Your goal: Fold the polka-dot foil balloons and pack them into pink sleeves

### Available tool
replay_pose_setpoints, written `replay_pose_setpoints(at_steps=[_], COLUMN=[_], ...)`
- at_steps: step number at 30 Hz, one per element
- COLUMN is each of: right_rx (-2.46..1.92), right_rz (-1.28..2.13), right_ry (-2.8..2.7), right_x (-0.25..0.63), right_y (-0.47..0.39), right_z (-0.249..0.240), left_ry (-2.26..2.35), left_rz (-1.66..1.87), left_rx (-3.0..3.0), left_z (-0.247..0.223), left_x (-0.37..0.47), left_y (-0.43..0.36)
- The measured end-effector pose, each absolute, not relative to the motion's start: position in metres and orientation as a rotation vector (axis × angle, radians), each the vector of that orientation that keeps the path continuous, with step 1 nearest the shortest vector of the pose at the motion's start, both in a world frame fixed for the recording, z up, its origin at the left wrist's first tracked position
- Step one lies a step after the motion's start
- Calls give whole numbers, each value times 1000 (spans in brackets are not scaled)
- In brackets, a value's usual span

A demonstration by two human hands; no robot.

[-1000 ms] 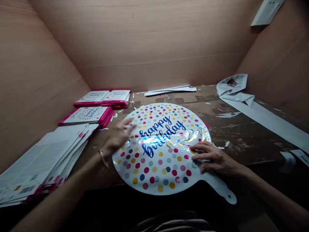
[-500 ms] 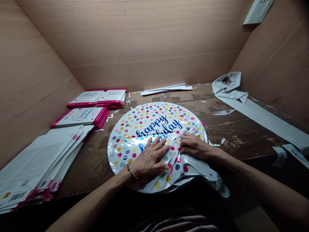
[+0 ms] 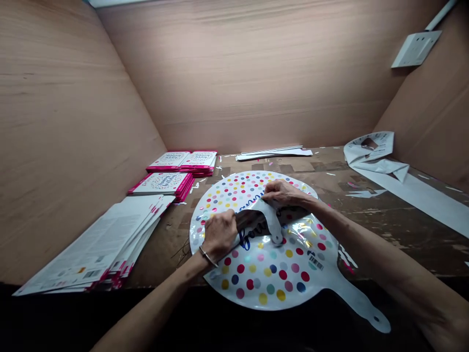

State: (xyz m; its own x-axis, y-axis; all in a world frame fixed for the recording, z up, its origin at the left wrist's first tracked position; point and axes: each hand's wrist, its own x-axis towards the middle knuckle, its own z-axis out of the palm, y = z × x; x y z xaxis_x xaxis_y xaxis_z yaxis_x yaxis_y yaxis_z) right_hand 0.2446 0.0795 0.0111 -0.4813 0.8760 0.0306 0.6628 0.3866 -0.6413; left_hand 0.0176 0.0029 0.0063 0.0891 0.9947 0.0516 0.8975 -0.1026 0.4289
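Observation:
A flat, uninflated foil balloon, white with coloured dots and blue lettering, lies on the table with its tail pointing to the lower right. Over its middle, a second foil balloon's white tail and raised edge curve up between my hands. My left hand, with a bracelet at the wrist, is closed on that raised foil on the left. My right hand pinches it near the top of the tail. The lettering is partly covered, and how the foil is folded under my fingers is hidden.
Stacked pink-and-white printed packets and a fanned pile of white printed sleeves lie at left. White strips lie along the back wall. A long crumpled white band runs along the right, below a wall socket. Paper scraps dot the table.
My left hand has gone from lying flat on the balloon to gripping raised foil. My right hand has moved farther away, lifting the edge. The lower balloon's barcode and tail now show.

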Motion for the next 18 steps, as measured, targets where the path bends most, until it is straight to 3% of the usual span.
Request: replay_pose_setpoints(at_steps=[5, 10, 13, 18], right_rx=[-1229, -1382, -1453, -1416], right_rz=[528, 591, 612, 546], right_ry=[-2263, -2224, -2123, -2143], right_x=[290, 362, 393, 407], right_y=[79, 53, 28, -13], right_z=[25, -14, -44, -65], left_ry=[1959, 1817, 1448, 1058], left_rz=[627, 799, 917, 681], left_rx=[1803, 1650, 1969, 2778], left_z=[6, -1, -6, -35], left_x=[-17, -38, -53, -58], left_y=[58, 48, -7, -92])
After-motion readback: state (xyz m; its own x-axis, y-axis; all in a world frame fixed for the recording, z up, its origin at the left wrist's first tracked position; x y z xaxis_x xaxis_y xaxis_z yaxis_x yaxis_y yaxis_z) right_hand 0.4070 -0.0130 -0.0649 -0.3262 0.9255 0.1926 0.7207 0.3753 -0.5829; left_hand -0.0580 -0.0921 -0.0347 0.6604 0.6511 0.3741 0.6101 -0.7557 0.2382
